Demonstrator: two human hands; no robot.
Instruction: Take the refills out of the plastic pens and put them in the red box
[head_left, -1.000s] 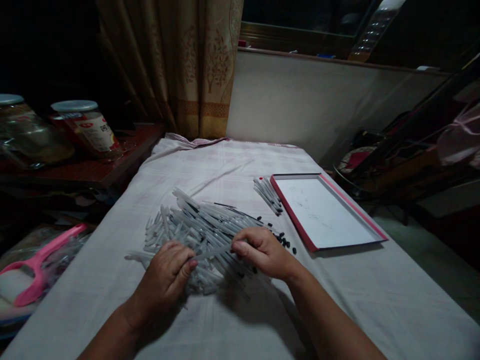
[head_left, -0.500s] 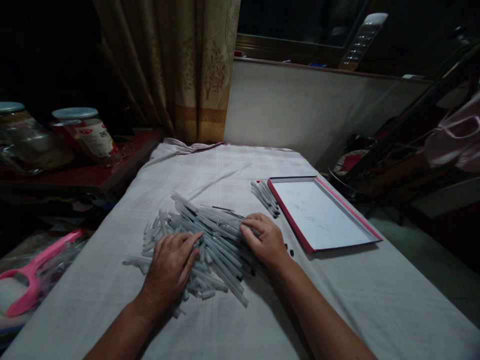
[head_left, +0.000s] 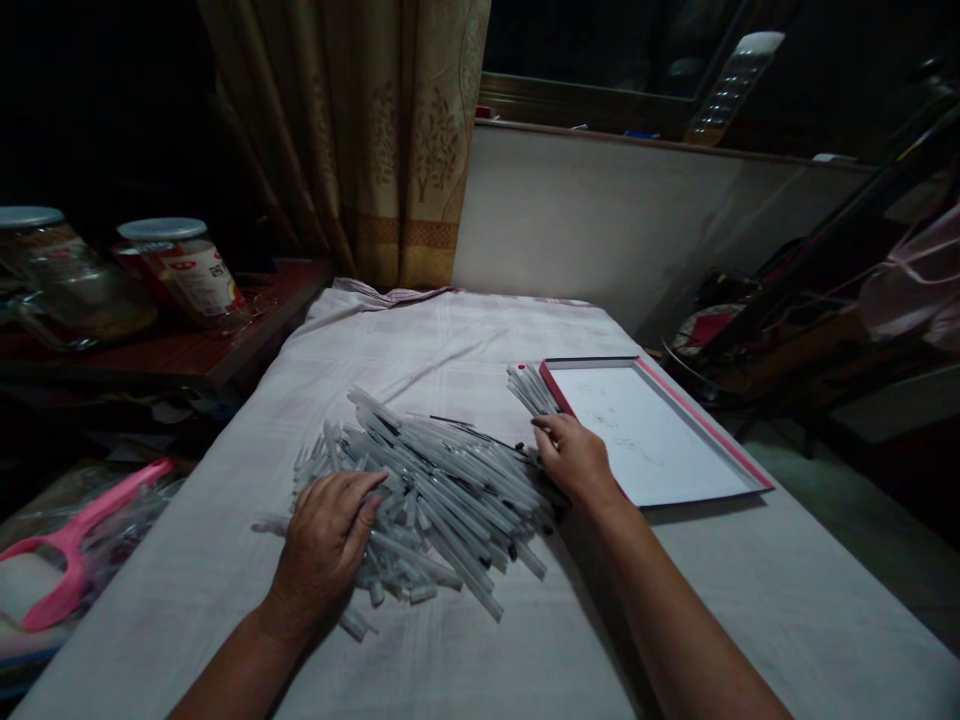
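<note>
A loose heap of translucent plastic pen tubes [head_left: 435,460], some with black tips, lies on the cloth-covered table, with short clear caps mixed in at its near left side. My left hand [head_left: 326,535] rests at the left of the heap, thumb near the bent fingers; whatever is between them is hidden. My right hand [head_left: 574,455] is beyond the heap's right end, beside the shallow box lid, its fingers curled together. A small bundle of similar tubes [head_left: 529,388] lies just past its fingertips. What the right fingers hold, if anything, cannot be made out.
The shallow red-edged box lid [head_left: 660,430] with a white inside lies right of the heap. Jars [head_left: 184,270] stand on a dark red side table at left. Pink scissors [head_left: 71,550] lie below it. A curtain [head_left: 405,150] hangs behind.
My right hand has left the heap and moved right, to between the small bundle and the box lid, uncovering tube ends with black tips. My left hand has shifted slightly left.
</note>
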